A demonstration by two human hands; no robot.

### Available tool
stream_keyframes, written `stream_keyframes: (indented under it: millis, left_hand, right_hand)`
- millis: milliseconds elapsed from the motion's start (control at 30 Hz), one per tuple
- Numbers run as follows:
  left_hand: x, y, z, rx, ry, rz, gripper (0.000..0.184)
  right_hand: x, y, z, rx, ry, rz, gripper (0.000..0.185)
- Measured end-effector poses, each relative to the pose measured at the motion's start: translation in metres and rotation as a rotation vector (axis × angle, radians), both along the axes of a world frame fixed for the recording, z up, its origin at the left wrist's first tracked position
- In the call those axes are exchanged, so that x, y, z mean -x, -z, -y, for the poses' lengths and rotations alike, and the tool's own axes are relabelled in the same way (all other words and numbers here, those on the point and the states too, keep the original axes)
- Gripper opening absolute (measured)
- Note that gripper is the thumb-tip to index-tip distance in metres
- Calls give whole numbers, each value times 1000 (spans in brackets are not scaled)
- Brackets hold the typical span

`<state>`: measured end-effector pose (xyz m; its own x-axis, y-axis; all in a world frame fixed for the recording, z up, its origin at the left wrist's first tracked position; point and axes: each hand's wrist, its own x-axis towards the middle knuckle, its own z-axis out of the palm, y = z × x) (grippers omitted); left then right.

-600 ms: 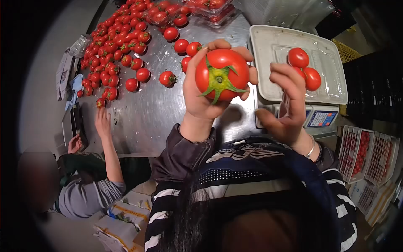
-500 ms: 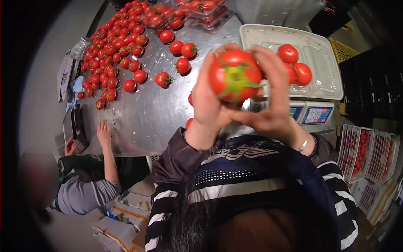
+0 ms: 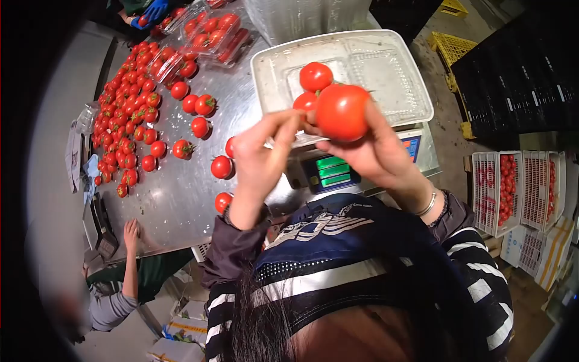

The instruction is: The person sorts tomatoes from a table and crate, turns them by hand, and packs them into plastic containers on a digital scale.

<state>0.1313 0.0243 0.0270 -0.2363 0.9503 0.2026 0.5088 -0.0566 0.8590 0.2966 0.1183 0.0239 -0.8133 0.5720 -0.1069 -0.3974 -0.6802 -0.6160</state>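
A large red tomato (image 3: 342,113) is in my right hand (image 3: 389,154), gripped between thumb and fingers over the near edge of the scale tray (image 3: 392,78). My left hand (image 3: 260,158) is just left of it, fingers bent and pressed together; whether they pinch anything is too small to tell. The tomato's green top is out of sight. Behind it, red tomatoes (image 3: 315,76) rest in a clear plastic box (image 3: 356,53) on the tray. Below the tray a green-lit scale display (image 3: 333,171) shows.
Loose tomatoes (image 3: 129,99) cover the steel table (image 3: 175,208) at left, with filled clear boxes (image 3: 211,36) behind. A co-worker's hand (image 3: 131,232) is at the near left edge, a blue-gloved hand (image 3: 157,11) at the back. Crates (image 3: 494,193) stand right.
The view has swung right. My left hand has let go of the big tomato, which is now in my right hand with its stem side turned away, closer to the tray.
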Motion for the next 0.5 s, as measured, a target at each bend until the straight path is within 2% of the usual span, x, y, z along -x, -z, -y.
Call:
stream_keyframes:
  millis: [67,100,133,167,233,267,367,400,467,500]
  left_hand:
    - [7,-3,-22,15,-97,-81,32]
    - [11,-3,-36,31,-193,-167,32]
    - [15,1,-49,30,-188,-159,32]
    - [17,8,-64,-31,-138,-356,33]
    - [17,18,-93,-166,-32,-748,37]
    - [15,20,-105,-170,-25,-744,37]
    - [8,24,-131,409,77,-771,42]
    - [11,25,-137,415,77,-769,42]
    - [21,20,-142,423,244,-726,45]
    - [26,19,-141,434,321,-698,46]
  right_hand:
    - [-14,4,-22,98,-24,15,66]
    - [-21,9,-36,174,-104,-98,69]
    - [-28,14,-48,248,-179,-209,73]
    - [-35,17,-55,324,-247,-318,76]
    - [-44,11,-62,308,-240,-280,77]
    - [-44,6,-63,297,-251,-256,77]
    - [-48,-7,-72,271,-248,-198,76]
    - [-48,-10,-74,258,-234,-160,74]
    - [-46,-11,-80,255,-232,-120,73]
    - [-43,-10,-86,162,-156,-55,68]
